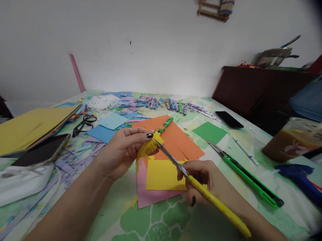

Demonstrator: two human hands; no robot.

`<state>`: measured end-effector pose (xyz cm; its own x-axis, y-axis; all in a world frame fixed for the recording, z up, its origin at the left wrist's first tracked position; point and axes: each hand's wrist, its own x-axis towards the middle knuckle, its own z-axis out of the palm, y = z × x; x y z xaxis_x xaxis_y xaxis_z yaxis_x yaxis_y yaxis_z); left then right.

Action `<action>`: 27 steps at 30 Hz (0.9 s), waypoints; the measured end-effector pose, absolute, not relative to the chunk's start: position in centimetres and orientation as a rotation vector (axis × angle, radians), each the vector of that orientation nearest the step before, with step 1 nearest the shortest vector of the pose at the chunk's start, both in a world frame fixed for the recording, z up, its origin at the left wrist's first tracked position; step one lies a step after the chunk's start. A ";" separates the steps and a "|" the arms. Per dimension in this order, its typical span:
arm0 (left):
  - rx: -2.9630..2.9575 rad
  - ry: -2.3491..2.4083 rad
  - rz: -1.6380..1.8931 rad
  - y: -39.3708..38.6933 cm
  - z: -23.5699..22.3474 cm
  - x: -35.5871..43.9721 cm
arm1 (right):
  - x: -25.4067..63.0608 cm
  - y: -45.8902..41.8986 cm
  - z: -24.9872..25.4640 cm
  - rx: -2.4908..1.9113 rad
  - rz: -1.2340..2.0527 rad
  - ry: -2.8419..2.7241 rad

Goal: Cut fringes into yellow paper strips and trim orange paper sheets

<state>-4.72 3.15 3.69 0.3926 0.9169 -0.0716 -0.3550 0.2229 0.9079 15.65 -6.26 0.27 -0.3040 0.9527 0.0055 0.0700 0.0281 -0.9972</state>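
1. At far left, a stack of yellow paper [30, 128] lies near a dark-screened smartphone [42, 150], apparently kept aside to leave elbow room.
2. Black-framed eyeglasses [83, 125] rest, unworn, just beside blue and lilac paper scraps [94, 150].
3. The left hand [124, 147] pinches a yellow fringed paper strip [146, 149] between thumb and fingers, above the layered sheets; the grip near the top edge seems chosen so the fringe hangs free and the uncut edge faces the blades.
4. A curled green paper piece [165, 125] extends beyond the strip; whether they are joined, I cannot tell.
5. Below, a yellow sheet [163, 175] overlaps a pink sheet [141, 194], with an orange sheet [187, 140] behind, probably stacked within easy reach.
6. The right hand [206, 179] grips yellow-handled scissors [190, 179] seen edge-on, tips at the strip, likely angled for small, controlled snips. Whether the blades are parted is unclear.
7. Right of that hand, a green utility knife [251, 180] lies with its blade exposed, pointing away from the person, perhaps for safety.
8. At far right stands a cup of brown drink [290, 143], well apart from the paper, presumably against spills.
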 end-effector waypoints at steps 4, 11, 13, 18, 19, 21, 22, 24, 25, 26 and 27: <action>0.999 0.704 0.972 3.2 3.4 -4.8 | 15.6 -6.2 0.1 -1.107 1.361 -1.497; 1.018 0.719 0.977 3.3 3.3 -4.8 | 15.6 -6.2 0.0 -1.108 1.418 -1.445; 1.021 0.712 0.975 3.3 3.2 -4.8 | 15.5 -6.3 0.1 -1.104 1.431 -1.440; 1.039 0.714 0.969 3.3 3.2 -4.8 | 15.6 -6.2 0.0 -1.099 1.429 -1.429; 1.041 0.722 0.970 3.3 3.2 -4.8 | 15.6 -6.2 0.0 -1.101 1.433 -1.431; 1.041 0.733 0.974 3.3 3.1 -4.9 | 15.6 -6.2 0.0 -1.099 1.434 -1.434; 1.041 0.738 0.975 3.3 3.1 -4.9 | 15.6 -6.2 0.1 -1.095 1.436 -1.435; 1.040 0.746 0.978 3.3 3.1 -4.9 | 15.6 -6.1 0.2 -1.090 1.442 -1.433; 1.042 0.746 0.977 3.3 3.1 -4.9 | 15.6 -6.1 0.2 -1.097 1.441 -1.433; 1.042 0.742 0.978 3.3 3.1 -4.9 | 15.5 -6.1 0.3 -1.109 1.439 -1.432; 1.043 0.736 0.979 3.3 3.1 -4.9 | 15.5 -6.2 0.3 -1.122 1.436 -1.432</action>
